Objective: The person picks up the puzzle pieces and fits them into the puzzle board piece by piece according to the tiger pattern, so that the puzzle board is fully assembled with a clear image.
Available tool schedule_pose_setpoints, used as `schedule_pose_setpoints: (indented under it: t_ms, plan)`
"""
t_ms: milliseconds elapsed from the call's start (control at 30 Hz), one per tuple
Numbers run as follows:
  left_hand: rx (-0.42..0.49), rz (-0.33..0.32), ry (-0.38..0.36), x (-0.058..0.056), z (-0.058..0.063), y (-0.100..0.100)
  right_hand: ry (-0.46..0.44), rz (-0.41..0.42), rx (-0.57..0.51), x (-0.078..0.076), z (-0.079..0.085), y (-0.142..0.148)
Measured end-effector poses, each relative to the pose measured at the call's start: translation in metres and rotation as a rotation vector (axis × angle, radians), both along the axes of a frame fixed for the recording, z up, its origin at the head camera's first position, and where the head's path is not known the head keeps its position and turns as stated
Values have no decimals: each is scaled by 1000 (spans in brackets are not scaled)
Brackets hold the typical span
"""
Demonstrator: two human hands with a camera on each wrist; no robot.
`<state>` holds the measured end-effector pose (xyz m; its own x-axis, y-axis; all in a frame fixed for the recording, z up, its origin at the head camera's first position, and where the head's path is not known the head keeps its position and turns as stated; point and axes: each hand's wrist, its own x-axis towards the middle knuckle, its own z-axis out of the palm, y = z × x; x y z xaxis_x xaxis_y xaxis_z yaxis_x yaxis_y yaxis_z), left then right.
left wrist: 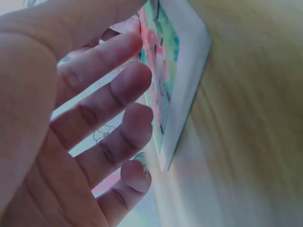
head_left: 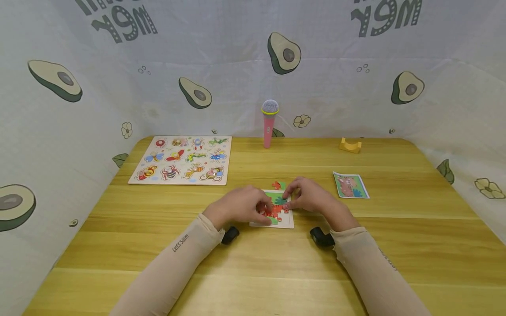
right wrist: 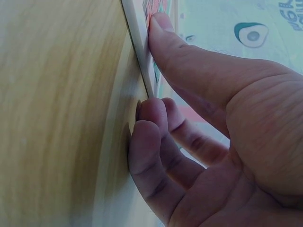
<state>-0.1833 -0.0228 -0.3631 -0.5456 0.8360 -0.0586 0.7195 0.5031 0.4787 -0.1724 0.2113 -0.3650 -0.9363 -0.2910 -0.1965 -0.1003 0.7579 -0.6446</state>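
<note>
A small jigsaw puzzle (head_left: 272, 226) with a white border lies on the table, showing an orange-red striped figure on green. Over its left side is my left hand (head_left: 248, 206), fingers apart and gently bent, fingertips close to the pieces (left wrist: 161, 71). My right hand (head_left: 310, 198) is at the right edge. Its thumb (right wrist: 163, 23) rests on the puzzle's face, while its other visible fingers (right wrist: 144, 142) bend down beside the border near the table. A loose red-and-green puzzle piece (head_left: 278, 185) lies just beyond the top border.
A wooden insect peg board (head_left: 178, 179) lies at the back left. A pink toy microphone (head_left: 268, 127) stands at the back, with a yellow curved block (head_left: 350, 145) to its right. A picture card (head_left: 351, 185) lies right of the puzzle. An avocado-print cloth (head_left: 237, 52) hangs behind the table.
</note>
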Motion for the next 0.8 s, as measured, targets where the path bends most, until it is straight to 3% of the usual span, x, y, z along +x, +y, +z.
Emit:
schedule_pose_setpoints:
  t_ms: [800]
  plan:
    - [-8,36,-7,0,-2,-1,18,30,-5,0,-1,2]
